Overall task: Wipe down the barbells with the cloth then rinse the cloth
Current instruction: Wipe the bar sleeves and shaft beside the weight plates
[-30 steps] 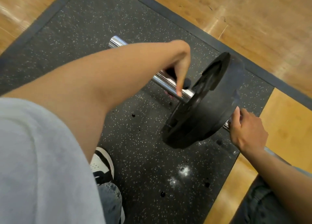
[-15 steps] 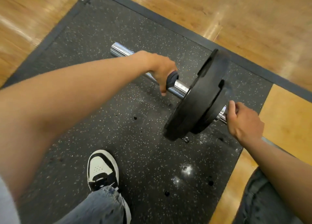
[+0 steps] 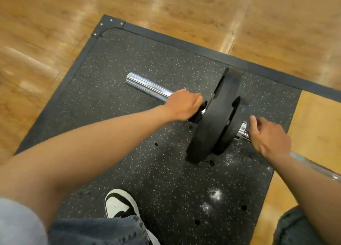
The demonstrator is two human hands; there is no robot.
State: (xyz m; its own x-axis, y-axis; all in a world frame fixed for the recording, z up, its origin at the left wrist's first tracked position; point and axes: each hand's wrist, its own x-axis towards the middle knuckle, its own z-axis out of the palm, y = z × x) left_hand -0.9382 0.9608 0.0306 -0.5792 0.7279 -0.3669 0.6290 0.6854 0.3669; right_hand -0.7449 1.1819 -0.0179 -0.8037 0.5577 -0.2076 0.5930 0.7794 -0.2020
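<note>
A chrome barbell [image 3: 145, 86] lies across a black speckled mat [image 3: 110, 115]. Two black weight plates stand on its sleeve, a large one [image 3: 215, 119] and a smaller one [image 3: 234, 126] behind it. My left hand [image 3: 182, 106] grips a black collar [image 3: 197, 115] on the sleeve, right against the large plate. To the right of the plates, my right hand [image 3: 267, 135] curls round the bar's shaft [image 3: 313, 168]. No cloth is in view.
The mat has a dark raised border [image 3: 184, 43] and wooden floor [image 3: 55, 41] around it. My black-and-white shoe [image 3: 120, 204] stands on the mat near the bottom edge. My jeans-clad right knee [image 3: 291, 228] shows at the lower right.
My left hand has slid the black collar along the sleeve up to the large plate. My right hand stays on the shaft. The view has pulled back and shows the mat's far corner.
</note>
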